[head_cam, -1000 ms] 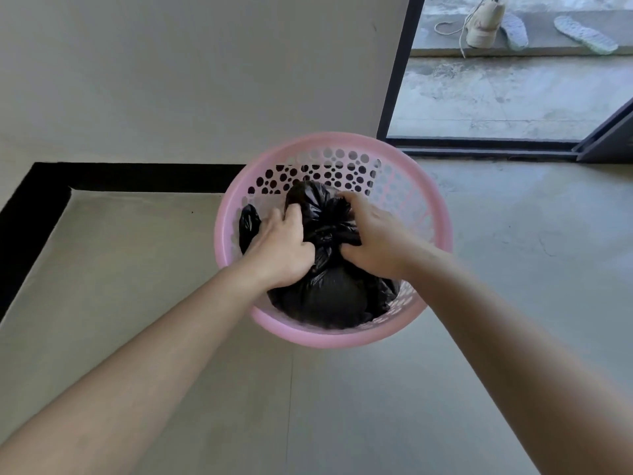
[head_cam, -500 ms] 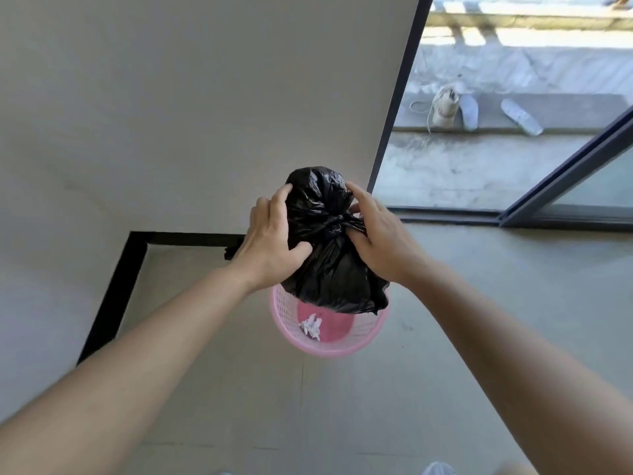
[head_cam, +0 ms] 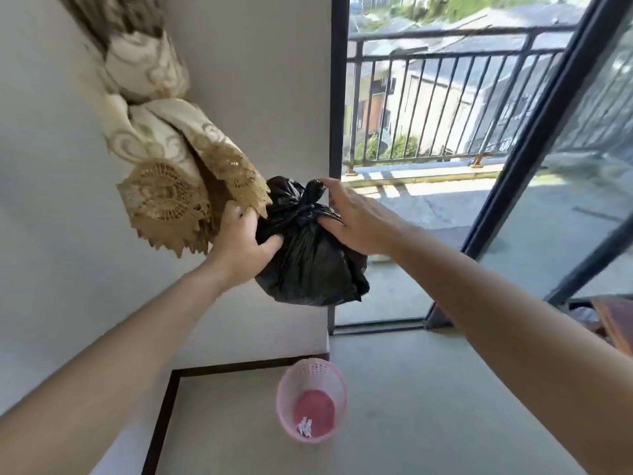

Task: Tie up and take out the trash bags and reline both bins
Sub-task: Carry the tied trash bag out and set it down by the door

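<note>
While the knotted black trash bag [head_cam: 308, 255] hangs mid-frame, the left hand [head_cam: 241, 246] cups its side, thumb pressing in; the right hand [head_cam: 356, 222] rests spread against its knot. The unlined pink bin [head_cam: 311, 399] stands at lower centre.

Hidden and cut-off parts

The left hand [head_cam: 241, 240] covers part of the black bag [head_cam: 310, 258]; the white scraps [head_cam: 304, 431] are too small to identify.
</note>
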{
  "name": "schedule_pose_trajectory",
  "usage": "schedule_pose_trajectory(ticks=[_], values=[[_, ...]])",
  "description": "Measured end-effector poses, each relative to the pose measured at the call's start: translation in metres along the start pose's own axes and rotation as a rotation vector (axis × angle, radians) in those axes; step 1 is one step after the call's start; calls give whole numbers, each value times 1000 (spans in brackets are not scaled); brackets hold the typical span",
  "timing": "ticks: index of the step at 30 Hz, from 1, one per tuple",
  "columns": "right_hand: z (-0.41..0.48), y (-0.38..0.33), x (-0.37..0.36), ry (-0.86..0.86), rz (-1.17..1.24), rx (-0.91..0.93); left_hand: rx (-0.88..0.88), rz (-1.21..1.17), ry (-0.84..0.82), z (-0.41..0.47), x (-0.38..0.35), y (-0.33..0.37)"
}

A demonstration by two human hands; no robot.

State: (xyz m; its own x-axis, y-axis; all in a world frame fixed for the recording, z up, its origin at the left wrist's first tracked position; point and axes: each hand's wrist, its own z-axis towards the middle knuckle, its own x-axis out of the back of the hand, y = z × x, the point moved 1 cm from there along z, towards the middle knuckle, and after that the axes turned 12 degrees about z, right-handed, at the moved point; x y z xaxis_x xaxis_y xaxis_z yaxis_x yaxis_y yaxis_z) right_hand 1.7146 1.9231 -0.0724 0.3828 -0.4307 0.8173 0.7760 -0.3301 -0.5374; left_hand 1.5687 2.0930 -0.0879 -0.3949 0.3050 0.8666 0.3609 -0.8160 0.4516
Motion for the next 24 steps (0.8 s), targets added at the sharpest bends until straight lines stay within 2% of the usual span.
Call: schedule_pose_trajectory(ticks=[6, 11, 15, 18, 24], values=[[-57, -19, 43, 109, -140, -82, -91, -216, -56, -17, -1, 55], [-155, -3, 54, 261, -159, -348, -348, -315, -198, -35, -41, 107], [-260, -8, 80, 441, -235, -593, -552, -459, -433, -61, -64, 190], [-351, -26, 107, 561, -313, -770, -701, -536, -523, -99, -76, 268], [-552, -87, 140, 769, -444, -1053, -1032, -550, -687, -239, -90, 419]])
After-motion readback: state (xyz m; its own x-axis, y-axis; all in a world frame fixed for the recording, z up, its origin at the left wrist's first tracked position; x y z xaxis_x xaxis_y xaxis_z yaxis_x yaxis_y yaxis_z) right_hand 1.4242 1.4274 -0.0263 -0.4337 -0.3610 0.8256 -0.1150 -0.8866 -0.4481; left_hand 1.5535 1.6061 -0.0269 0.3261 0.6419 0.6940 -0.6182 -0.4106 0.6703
